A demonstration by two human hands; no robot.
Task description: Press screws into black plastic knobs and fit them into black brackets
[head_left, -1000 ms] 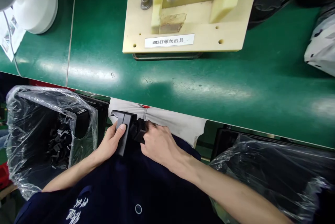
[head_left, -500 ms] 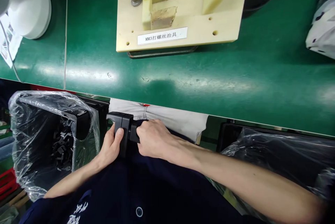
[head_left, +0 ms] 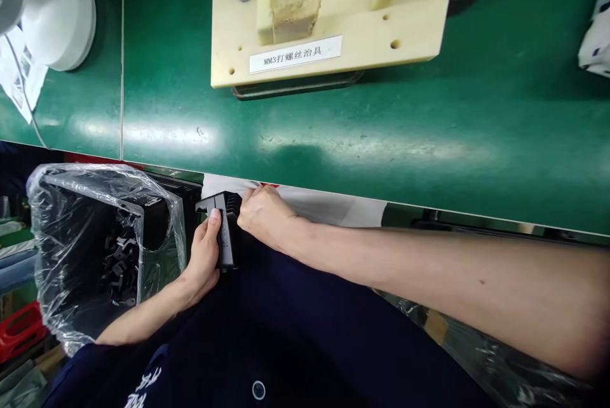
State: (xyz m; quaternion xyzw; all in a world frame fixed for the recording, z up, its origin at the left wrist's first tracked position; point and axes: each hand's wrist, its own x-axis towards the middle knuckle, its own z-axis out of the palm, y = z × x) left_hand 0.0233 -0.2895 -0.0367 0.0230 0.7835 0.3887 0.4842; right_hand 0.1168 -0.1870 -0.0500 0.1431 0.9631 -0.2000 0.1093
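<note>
Below the bench edge, a black plastic part with a hooked upper end is held close to my body. My left hand grips it from the left, thumb lying on its face. At its upper right side is my right hand, fingers curled into a closed grip against the part; what sits inside that grip is hidden.
A cream fixture block with a printed label rests on the green bench. Lower left is a plastic-lined bin holding small black pieces. A white round object stands at the upper left; a red stool is below.
The black part has turned, showing its ribbed end and lettered face. My right hand has moved slightly up and left, closer to the part, and the right forearm has risen.
</note>
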